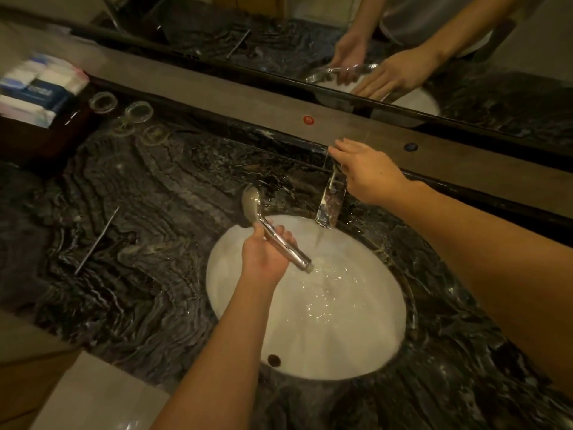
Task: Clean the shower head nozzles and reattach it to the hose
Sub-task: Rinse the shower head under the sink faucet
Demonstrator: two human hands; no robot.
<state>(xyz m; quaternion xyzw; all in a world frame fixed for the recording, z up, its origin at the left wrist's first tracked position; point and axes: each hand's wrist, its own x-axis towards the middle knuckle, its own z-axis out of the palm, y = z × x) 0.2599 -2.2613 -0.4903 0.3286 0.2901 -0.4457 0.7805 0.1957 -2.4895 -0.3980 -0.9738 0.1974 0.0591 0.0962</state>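
Observation:
My left hand [263,254] grips the chrome handle of the shower head [252,204] over the white oval sink [384,346]. The head end points up and left above the counter; its threaded end hangs low over the basin beside the falling water. No hose is attached or in view. My right hand [366,170] rests flat, fingers together, on top of the chrome tap [329,201]. Water runs from the spout into the basin and ripples there. The nozzle face is turned away from me.
The black veined marble counter [148,212] surrounds the sink. Two upturned glasses [121,107] stand at the back left beside a tray of boxed toiletries [37,88]. A thin metal rod [97,240] lies left of the sink. A mirror [279,41] runs along the back.

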